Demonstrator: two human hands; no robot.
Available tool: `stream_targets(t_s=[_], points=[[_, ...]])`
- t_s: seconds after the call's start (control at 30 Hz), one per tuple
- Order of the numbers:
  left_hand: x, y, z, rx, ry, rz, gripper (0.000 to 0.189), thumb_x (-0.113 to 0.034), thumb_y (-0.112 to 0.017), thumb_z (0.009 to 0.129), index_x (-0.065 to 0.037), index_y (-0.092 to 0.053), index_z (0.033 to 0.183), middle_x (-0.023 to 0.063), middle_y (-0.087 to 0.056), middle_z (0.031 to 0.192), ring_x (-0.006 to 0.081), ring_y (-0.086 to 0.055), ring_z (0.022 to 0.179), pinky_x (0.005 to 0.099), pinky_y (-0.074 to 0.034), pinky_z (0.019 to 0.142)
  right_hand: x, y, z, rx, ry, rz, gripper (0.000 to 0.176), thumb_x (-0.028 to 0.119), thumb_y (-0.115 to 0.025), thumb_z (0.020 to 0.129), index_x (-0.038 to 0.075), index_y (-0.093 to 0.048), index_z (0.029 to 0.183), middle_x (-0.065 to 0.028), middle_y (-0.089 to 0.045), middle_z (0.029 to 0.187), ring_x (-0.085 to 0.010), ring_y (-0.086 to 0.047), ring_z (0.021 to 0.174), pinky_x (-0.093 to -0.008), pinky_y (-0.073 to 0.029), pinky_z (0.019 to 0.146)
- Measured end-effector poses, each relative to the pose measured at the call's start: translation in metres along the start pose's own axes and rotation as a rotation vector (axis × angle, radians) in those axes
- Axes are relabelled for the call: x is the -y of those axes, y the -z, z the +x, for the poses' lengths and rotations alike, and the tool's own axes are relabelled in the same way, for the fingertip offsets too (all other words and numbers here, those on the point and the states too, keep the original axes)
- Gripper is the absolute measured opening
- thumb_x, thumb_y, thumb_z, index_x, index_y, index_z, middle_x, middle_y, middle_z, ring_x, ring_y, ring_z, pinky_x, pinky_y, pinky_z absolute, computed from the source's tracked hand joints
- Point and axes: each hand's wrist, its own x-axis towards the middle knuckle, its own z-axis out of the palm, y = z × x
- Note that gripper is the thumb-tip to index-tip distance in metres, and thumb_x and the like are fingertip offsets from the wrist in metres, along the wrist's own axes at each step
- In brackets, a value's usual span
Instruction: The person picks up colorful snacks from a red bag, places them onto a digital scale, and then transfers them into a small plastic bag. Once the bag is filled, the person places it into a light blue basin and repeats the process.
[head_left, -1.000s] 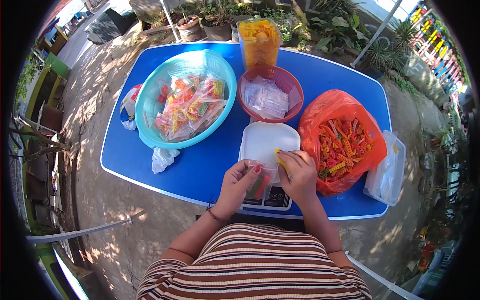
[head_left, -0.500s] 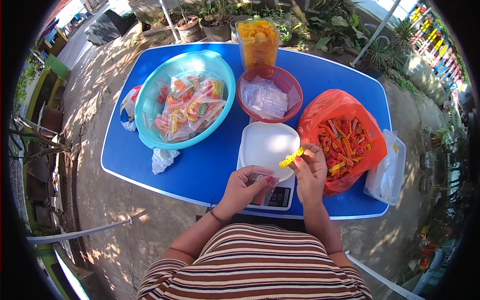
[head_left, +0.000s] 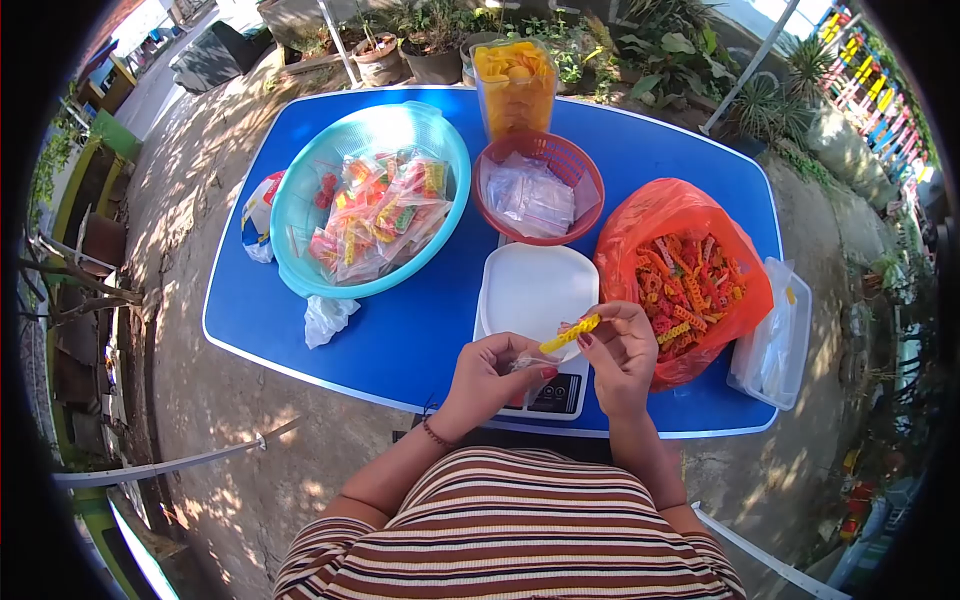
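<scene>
- Head view, hands: the left hand (head_left: 485, 378) is closed over the near part of the scale (head_left: 566, 402), its thumb and fingers pinching a small clear bag (head_left: 527, 368); something red shows low in it. The pinch probably steadies the thin plastic, though the hand hides much of the bag.
- Head view, held piece: the right hand (head_left: 626, 362) grips a yellow ridged piece (head_left: 569, 335) between thumb and fingertips, above the scale's near right part. It is held by its right end, which leaves the other end pointing freely at the bag; whether they touch, I cannot tell.
- Head view, right of the scale: an open red plastic bag (head_left: 640, 212) holds many coloured ridged pieces (head_left: 690, 290), its wide mouth likely giving the right hand easy access. A clear plastic box (head_left: 797, 352) is beyond it, farther right.
- Head view, left of the scale: a turquoise basket (head_left: 385, 122) bears filled packets (head_left: 388, 215); its high rim seems suited to keeping them together.
- Head view, beyond the scale's white plate (head_left: 540, 288): a red basket (head_left: 567, 152) gathers loose clear bags (head_left: 528, 200), and a tub of yellow pieces (head_left: 517, 85) is just behind.
</scene>
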Motion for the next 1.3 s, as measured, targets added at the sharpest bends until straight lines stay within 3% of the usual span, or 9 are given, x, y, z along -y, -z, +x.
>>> stream_targets(t_s=[0.17, 0.37, 0.47, 0.63, 0.83, 0.93, 1.1, 1.2, 1.3], points=[[0.0, 0.002, -0.003, 0.027, 0.026, -0.045, 0.034, -0.018, -0.082, 0.086, 0.001, -0.07, 0.111, 0.0044, -0.074, 0.09, 0.0039, -0.064, 0.07, 0.0187, -0.05, 0.06, -0.002, -0.003, -0.002, 0.031, 0.015, -0.069, 0.031, -0.014, -0.061, 0.089, -0.004, -0.053, 0.117, -0.0123, -0.062, 0.111, -0.0173, -0.065, 0.107, -0.0283, -0.053, 0.094], [-0.014, 0.0, -0.005, 0.099, 0.009, -0.328, 0.037, -0.025, -0.056, 0.105, 0.002, -0.064, 0.13, 0.007, -0.073, 0.105, 0.0081, -0.066, 0.089, 0.0222, -0.053, 0.08, 0.0, -0.002, -0.003, 0.018, 0.019, -0.172, 0.029, -0.013, -0.062, 0.089, -0.004, -0.054, 0.115, -0.0112, -0.062, 0.109, -0.0175, -0.064, 0.108, -0.0294, -0.053, 0.096], [-0.007, 0.006, -0.004, 0.138, -0.017, -0.126, 0.041, -0.027, -0.046, 0.109, 0.002, -0.061, 0.134, 0.0077, -0.072, 0.108, 0.0087, -0.066, 0.092, 0.0227, -0.053, 0.084, -0.008, 0.005, -0.002, 0.073, 0.079, -0.263, 0.027, -0.013, -0.064, 0.088, -0.004, -0.057, 0.112, -0.012, -0.062, 0.11, -0.0183, -0.065, 0.106, -0.0291, -0.052, 0.094], [-0.006, 0.004, -0.005, 0.112, -0.006, -0.092, 0.041, -0.029, -0.048, 0.108, 0.003, -0.063, 0.131, 0.0073, -0.073, 0.106, 0.008, -0.065, 0.092, 0.0228, -0.053, 0.082, -0.012, 0.001, -0.002, -0.009, 0.278, -0.515, 0.027, -0.011, -0.073, 0.082, -0.003, -0.064, 0.106, -0.0095, -0.063, 0.107, -0.0143, -0.063, 0.094, -0.0281, -0.05, 0.088], [0.002, 0.009, -0.003, 0.131, 0.042, -0.048, 0.039, -0.025, -0.05, 0.108, 0.006, -0.063, 0.128, 0.0095, -0.072, 0.111, 0.0093, -0.065, 0.098, 0.0238, -0.052, 0.088, 0.003, 0.001, 0.002, 0.114, 0.154, -0.585, 0.014, -0.005, -0.075, 0.078, 0.001, -0.069, 0.09, -0.0085, -0.07, 0.09, -0.0165, -0.062, 0.093, -0.0295, -0.047, 0.088], [0.005, 0.006, -0.004, 0.091, 0.009, -0.032, 0.039, -0.028, -0.051, 0.108, 0.004, -0.067, 0.123, 0.0054, -0.072, 0.102, 0.0064, -0.062, 0.092, 0.0224, -0.05, 0.083, 0.011, -0.004, 0.009, 0.244, 0.264, -0.695, 0.009, 0.001, -0.075, 0.079, 0.002, -0.07, 0.086, -0.009, -0.071, 0.089, -0.0213, -0.063, 0.089, -0.0342, -0.047, 0.089], [0.001, 0.001, -0.003, 0.058, 0.007, -0.122, 0.038, -0.028, -0.05, 0.108, 0.003, -0.068, 0.121, 0.0038, -0.072, 0.101, 0.0056, -0.061, 0.09, 0.0222, -0.05, 0.081, 0.009, -0.005, 0.005, 0.338, 0.247, -0.837, 0.01, 0.008, -0.076, 0.08, 0.005, -0.074, 0.089, -0.0139, -0.064, 0.12, -0.0265, -0.053, 0.11, -0.036, -0.046, 0.091], [0.002, 0.001, -0.002, 0.052, 0.01, -0.168, 0.038, -0.027, -0.049, 0.108, 0.004, -0.066, 0.123, 0.0051, -0.072, 0.104, 0.0064, -0.062, 0.092, 0.0223, -0.051, 0.082, 0.017, -0.007, 0.01, 0.356, 0.329, -0.885, 0.011, 0.008, -0.075, 0.081, 0.003, -0.072, 0.09, -0.0131, -0.064, 0.113, -0.0238, -0.056, 0.103, -0.0348, -0.046, 0.088], [0.0, -0.001, -0.003, 0.004, -0.071, -0.139, 0.038, -0.026, -0.048, 0.108, 0.003, -0.064, 0.126, 0.0067, -0.072, 0.106, 0.0071, -0.063, 0.092, 0.0225, -0.051, 0.082, 0.013, -0.009, 0.005, 0.151, 0.145, -0.646, 0.01, 0.004, -0.072, 0.082, 0.0, -0.067, 0.09, -0.0112, -0.063, 0.099, -0.0193, -0.058, 0.091, -0.0311, -0.046, 0.082]])
